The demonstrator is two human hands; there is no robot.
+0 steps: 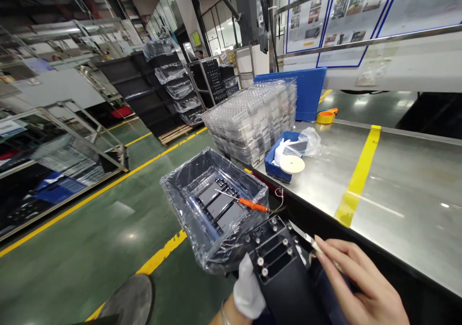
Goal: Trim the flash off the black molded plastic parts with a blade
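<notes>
factory floor, black part (285,272) lengthwise up-left

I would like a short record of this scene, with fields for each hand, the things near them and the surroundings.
left hand: in a white covering, supports a black part from below
right hand: holds a thin metal tool, tip at the part's edge
near: plastic-lined dark bin with black pieces and an orange-handled screwdriver
table: steel, yellow stripe; blue tray, stack of clear trays, tape roll
</notes>
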